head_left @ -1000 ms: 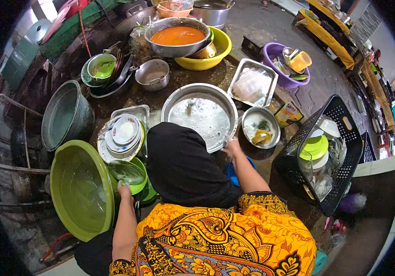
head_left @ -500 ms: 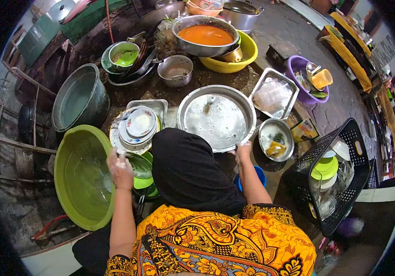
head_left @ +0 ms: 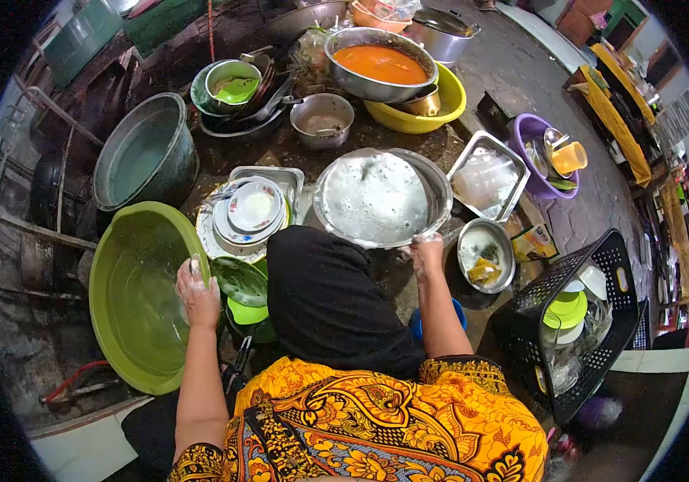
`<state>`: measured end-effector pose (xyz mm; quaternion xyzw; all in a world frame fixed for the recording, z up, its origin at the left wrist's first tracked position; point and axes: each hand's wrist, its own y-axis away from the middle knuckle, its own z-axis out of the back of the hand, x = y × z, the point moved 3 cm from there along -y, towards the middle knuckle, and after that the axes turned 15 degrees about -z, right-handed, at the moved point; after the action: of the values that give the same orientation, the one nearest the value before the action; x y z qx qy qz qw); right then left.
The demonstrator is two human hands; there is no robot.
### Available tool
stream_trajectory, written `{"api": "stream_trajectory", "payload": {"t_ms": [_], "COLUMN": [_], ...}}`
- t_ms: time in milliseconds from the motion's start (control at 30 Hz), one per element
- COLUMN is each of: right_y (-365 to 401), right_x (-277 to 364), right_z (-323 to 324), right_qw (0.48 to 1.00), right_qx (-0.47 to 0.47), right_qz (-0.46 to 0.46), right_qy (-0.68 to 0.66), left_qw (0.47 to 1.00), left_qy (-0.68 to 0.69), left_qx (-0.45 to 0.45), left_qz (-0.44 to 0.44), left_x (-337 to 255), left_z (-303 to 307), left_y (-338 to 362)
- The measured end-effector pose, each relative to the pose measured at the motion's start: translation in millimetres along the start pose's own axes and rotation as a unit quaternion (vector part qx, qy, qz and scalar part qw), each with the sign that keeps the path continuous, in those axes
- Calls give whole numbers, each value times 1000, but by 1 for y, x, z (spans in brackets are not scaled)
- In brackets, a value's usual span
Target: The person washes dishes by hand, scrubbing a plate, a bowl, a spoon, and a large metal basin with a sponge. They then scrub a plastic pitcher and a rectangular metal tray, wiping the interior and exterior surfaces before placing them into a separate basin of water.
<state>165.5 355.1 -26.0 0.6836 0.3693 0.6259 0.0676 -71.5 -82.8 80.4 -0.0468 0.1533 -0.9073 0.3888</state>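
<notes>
My right hand (head_left: 426, 255), with suds on its fingers, is closed on the near rim of a wide metal basin (head_left: 444, 193). The basin holds white, foamy water (head_left: 381, 197), which lies toward its left side. At the right rim of a large olive-green basin (head_left: 112, 321) is my left hand (head_left: 198, 296), wet with foam. Its fingers are extended and the thumb stands apart; contact with the rim is hard to judge. Clear water shows inside the green basin. Just right of that hand are a green plate (head_left: 238, 281) and a bright green dish (head_left: 246, 312).
Stacked plates (head_left: 254, 206) sit behind my knee. To the right are a small bowl (head_left: 473, 229) with a yellow sponge, a rectangular tray (head_left: 511, 197) and a black crate (head_left: 513, 337) of dishes. Farther back stand a dark bucket (head_left: 108, 173) and a pot of orange liquid (head_left: 381, 64).
My left hand has lowered to the green basin's rim. The metal basin looks more tilted, its foamy water shifted left, with my right hand still on its rim. The view has shifted slightly.
</notes>
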Motion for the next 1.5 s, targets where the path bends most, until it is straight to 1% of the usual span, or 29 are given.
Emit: {"api": "stream_trajectory", "payload": {"t_ms": [33,100,133,267,333,433,567,733,833,967,1033,1133,1267,1333,1500], "right_y": [-1,-1,-1,-2,3,10,2,11,8,12,15,7,-2,-16,-20], "right_x": [2,3,4,13,21,30,30,37,40,44,46,43,37,30,37], "right_z": [-4,-7,-10,-21,-28,-37,-39,-50,-52,-57,-59,-57,-54,-51,-54], "right_qw": [1000,999,998,999,996,995,997,993,993,994,995,994,995,989,993], "right_qx": [3,-39,-42,-35,-33,-16,-6,-5,23,24,6,9,25,1,-7], "right_qz": [-1,-19,-22,-20,-21,-15,-20,6,5,3,3,23,20,57,43], "right_qy": [2,-29,-43,-35,-80,-97,-74,-120,-112,-103,-100,-108,-95,-134,-106], "left_qw": [1000,1000,1000,1000,999,999,999,999,999,999,999,1000,1000,1000,1000], "left_qy": [0,-5,-2,9,13,16,24,21,15,15,11,7,8,10,10], "left_qx": [-7,-8,-7,-19,-23,-25,-22,-26,-25,-28,-28,-27,-13,-10,-18], "left_qz": [-10,-11,-13,-21,-21,-19,-14,-13,-14,-17,-16,-15,-5,-2,-3], "left_x": [-1,-3,-3,-4,-4,-4,-5,-4,-3,-3,-3,-4,-2,-3,-1], "left_z": [0,2,2,2,3,3,5,1,1,0,1,0,-2,0,-3], "left_y": [-1,-2,-3,-4,-4,-5,-6,-6,-6,-6,-6,-6,-6,-7,-5]}}
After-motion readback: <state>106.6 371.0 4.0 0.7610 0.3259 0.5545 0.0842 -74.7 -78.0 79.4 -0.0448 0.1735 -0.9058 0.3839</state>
